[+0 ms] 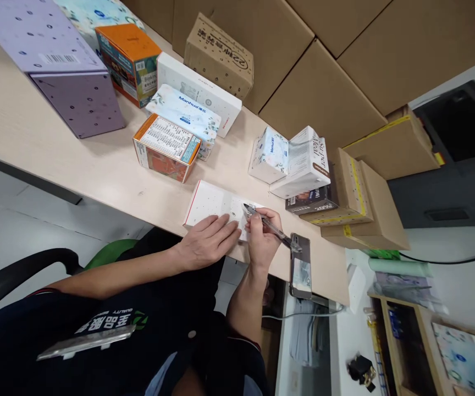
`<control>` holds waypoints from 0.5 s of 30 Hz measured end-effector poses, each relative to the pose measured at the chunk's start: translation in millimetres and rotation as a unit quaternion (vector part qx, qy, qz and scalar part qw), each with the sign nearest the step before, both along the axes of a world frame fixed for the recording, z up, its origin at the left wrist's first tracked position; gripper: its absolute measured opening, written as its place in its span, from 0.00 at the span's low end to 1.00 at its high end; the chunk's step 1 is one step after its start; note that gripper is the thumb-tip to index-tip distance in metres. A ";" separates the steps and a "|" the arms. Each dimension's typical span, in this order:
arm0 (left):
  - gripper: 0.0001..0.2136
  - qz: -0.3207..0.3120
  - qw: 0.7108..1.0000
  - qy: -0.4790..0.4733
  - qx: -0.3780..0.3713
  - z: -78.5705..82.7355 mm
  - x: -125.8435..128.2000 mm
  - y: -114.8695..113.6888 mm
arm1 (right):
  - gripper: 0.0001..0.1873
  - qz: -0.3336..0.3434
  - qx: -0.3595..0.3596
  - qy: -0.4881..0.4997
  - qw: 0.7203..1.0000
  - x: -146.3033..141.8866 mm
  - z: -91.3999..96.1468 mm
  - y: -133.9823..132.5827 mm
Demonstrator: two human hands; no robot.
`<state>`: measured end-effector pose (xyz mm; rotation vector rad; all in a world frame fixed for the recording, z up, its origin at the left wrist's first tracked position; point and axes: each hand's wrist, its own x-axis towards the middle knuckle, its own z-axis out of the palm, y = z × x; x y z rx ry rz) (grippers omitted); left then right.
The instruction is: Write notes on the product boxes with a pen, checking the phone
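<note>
A flat white box (210,199) with small dark specks and a red edge lies at the near edge of the table. My left hand (210,239) rests on it with the fingers stretched out flat. In my right hand (264,236) is a dark pen (276,231), pinched between thumb and fingers. The pen's dark tip is over the right part of the box; whether it touches the surface I cannot tell. That hand covers the box's right end. Just right of it lies a phone (301,275) with a picture on its lower part.
An orange-topped box (167,146), a Manhua tissue pack (186,113) and a large purple box (78,102) stand to the left. Another tissue pack (268,154) and a white carton (303,165) are at the back right, beside cardboard boxes (380,212). Big cardboard cartons (324,82) wall the back.
</note>
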<state>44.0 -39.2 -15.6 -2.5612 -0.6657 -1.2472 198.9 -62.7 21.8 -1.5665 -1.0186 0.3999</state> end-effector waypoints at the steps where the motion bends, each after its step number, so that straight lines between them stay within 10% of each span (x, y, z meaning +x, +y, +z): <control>1: 0.11 -0.002 1.000 -0.001 0.002 -2.7 -0.9 -0.2 | 0.10 -0.002 -0.001 -0.011 1.000 0.2 -0.8 -0.2; 15: 0.10 0.011 1.000 -0.002 0.019 -3.1 0.5 -0.6 | 0.12 0.032 0.016 -0.176 0.984 -3.9 5.6 4.6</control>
